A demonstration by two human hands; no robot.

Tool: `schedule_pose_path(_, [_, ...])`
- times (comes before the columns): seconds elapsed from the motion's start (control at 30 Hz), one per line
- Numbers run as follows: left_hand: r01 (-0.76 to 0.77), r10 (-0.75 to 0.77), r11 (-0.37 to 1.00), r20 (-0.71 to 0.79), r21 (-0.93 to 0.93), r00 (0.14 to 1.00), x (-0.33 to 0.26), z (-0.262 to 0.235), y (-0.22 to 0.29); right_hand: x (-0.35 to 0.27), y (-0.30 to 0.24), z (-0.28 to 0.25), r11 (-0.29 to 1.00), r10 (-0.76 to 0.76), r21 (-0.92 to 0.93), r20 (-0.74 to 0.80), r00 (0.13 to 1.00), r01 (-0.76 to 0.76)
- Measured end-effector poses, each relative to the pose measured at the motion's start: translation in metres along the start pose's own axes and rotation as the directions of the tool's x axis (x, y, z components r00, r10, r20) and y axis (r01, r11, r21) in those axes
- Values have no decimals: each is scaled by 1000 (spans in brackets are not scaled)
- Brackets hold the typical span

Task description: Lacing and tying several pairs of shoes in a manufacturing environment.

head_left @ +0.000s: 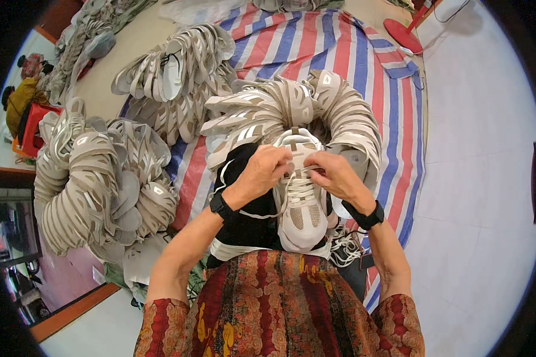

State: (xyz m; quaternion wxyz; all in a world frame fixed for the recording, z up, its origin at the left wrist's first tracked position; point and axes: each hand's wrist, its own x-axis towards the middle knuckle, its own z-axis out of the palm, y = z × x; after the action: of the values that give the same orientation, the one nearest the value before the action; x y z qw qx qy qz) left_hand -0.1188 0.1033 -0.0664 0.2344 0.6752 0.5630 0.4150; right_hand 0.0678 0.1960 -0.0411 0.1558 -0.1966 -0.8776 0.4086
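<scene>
While both hands work at its upper part, a beige and white sneaker upper (301, 205) lies on the person's lap, toe end pointing toward the body, resting on a black cloth (244, 223) spread over a patterned red dress (280, 309). The left hand (262, 169) is closed in a narrow pinch on the white lace (298, 189) near the top of the shoe's lacing, and the right hand (333, 172) is likewise curled tight, fingers pinching the lace just beside the left (the two hands nearly touch over the tongue). Each wrist carries a black band. A loose bundle of white laces (345, 241) lies by the right thigh, touching the edge of the lap. Just beyond the hands, a curved stack of matching uppers (339, 113) arcs across the near edge of a striped red, white and blue tarp (351, 47). More stacks (95, 184) sit off the tarp's left edge, and another pile (173, 65) rests near its far left corner. A red fan base (402, 33) stands at the tarp's far right corner.
</scene>
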Motion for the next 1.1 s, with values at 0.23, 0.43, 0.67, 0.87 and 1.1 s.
schedule_pose_path(0.23, [-144,138,988,88,63,987,-10,0,-1,-6,3,1,997,17,-81,6,1000,-16])
schedule_pose_path(0.43, [-108,94,985,106,136,990,-13,1,-4,-7,2,-1,997,18,-73,7,1000,-18])
schedule_pose_path(0.67, [-113,95,965,86,237,992,-15,10,1,-8,2,-2,953,-24,-301,16,1000,28])
schedule_pose_path(0.87, [-35,54,960,-61,279,997,-17,24,0,-6,6,-1,945,-120,-304,15,993,119])
schedule_pose_path(1.1, [88,-66,970,-101,228,993,-15,30,3,6,23,6,990,14,-139,-6,1000,-15])
